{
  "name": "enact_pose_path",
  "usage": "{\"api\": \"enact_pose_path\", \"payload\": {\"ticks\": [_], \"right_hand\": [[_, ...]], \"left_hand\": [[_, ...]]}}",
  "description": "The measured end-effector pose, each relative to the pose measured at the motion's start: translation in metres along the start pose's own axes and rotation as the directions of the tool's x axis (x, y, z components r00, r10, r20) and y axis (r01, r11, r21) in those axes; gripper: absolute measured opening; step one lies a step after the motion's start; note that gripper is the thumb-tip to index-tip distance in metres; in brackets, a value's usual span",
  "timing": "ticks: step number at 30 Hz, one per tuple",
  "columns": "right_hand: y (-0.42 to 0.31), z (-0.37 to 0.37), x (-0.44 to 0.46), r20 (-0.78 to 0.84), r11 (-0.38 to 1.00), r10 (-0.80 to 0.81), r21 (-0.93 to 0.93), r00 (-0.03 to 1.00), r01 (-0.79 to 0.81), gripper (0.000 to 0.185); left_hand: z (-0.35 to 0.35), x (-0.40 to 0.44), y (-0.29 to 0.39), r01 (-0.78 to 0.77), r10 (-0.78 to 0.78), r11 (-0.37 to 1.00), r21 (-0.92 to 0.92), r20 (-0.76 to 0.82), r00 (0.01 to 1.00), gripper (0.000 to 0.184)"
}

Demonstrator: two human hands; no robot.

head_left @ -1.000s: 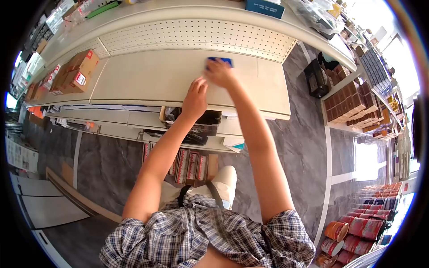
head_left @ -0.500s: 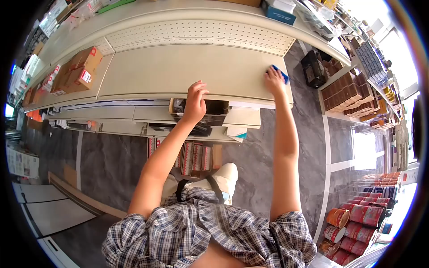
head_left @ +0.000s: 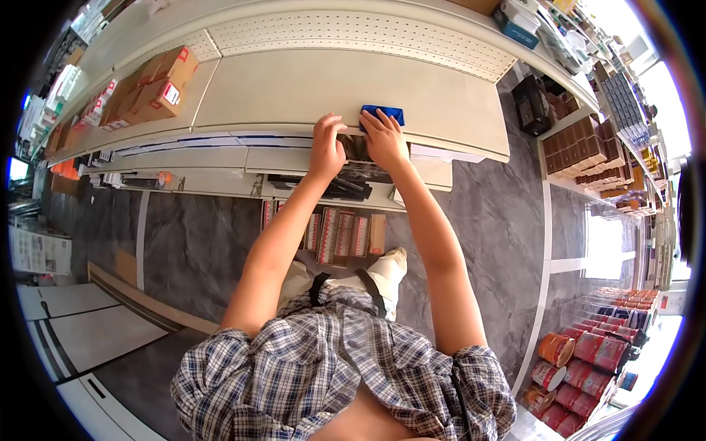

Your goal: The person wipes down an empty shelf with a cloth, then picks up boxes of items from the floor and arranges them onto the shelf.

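Note:
A blue cloth [head_left: 391,112], folded into a rough rectangle, lies flat near the front edge of the cream metal shelf [head_left: 287,81]. My right hand [head_left: 382,136] presses on the cloth with its fingers spread over it. At the shelf's front lip, just left of the cloth, is my left hand [head_left: 328,143]. Its fingers are loosely bent and apart, and I see nothing in them. Whether its fingertips touch the lip I cannot tell.
Brown cardboard boxes [head_left: 158,88] stand on the shelf's left section. A perforated back panel [head_left: 353,37] rises behind. Lower tiers hold dark packages [head_left: 331,187], with striped boxes [head_left: 342,235] near the floor. Red cans [head_left: 599,351] are stacked at right.
My right hand has slid the blue cloth left from the shelf's right end to near my left hand. The left hand stays by the front edge. The view has shifted slightly.

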State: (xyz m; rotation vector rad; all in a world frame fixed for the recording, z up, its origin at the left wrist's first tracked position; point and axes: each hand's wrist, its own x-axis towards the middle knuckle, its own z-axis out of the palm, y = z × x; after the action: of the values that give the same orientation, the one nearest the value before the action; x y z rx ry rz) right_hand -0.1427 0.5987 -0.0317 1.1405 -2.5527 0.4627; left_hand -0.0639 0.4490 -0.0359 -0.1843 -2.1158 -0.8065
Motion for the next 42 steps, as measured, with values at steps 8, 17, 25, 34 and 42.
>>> {"api": "enact_pose_path", "payload": {"ticks": [8,17,25,34,42], "right_hand": [[0.063,-0.026,-0.065,-0.246,0.943,0.257,-0.147,0.935,-0.298,0.047],[0.068,-0.007,-0.073,-0.434,0.846,0.436,-0.100,0.788,-0.523,0.046],[-0.133,0.062,-0.060,0.094,0.907,0.095,0.402,0.991,-0.125,0.037],[-0.185,0.148,-0.129,0.235,0.727,0.362,0.534,0.902,-0.431,0.044],[-0.248,0.166,-0.181,0.669,-0.518,0.709,0.708,0.223,-0.479,0.034]], "left_hand": [[-0.063,-0.017,-0.035,0.025,-0.020,0.996,0.085,-0.061,0.998,0.042],[-0.103,-0.065,-0.057,0.199,-0.180,0.958,0.205,-0.108,0.978,0.039],[-0.156,-0.104,-0.088,0.371,-0.309,0.894,0.251,-0.255,0.916,0.034],[-0.248,-0.172,-0.165,0.336,-0.338,0.899,0.281,-0.045,0.940,0.030],[-0.305,-0.203,-0.188,0.314,-0.357,0.921,0.233,0.176,0.918,0.030]]}}
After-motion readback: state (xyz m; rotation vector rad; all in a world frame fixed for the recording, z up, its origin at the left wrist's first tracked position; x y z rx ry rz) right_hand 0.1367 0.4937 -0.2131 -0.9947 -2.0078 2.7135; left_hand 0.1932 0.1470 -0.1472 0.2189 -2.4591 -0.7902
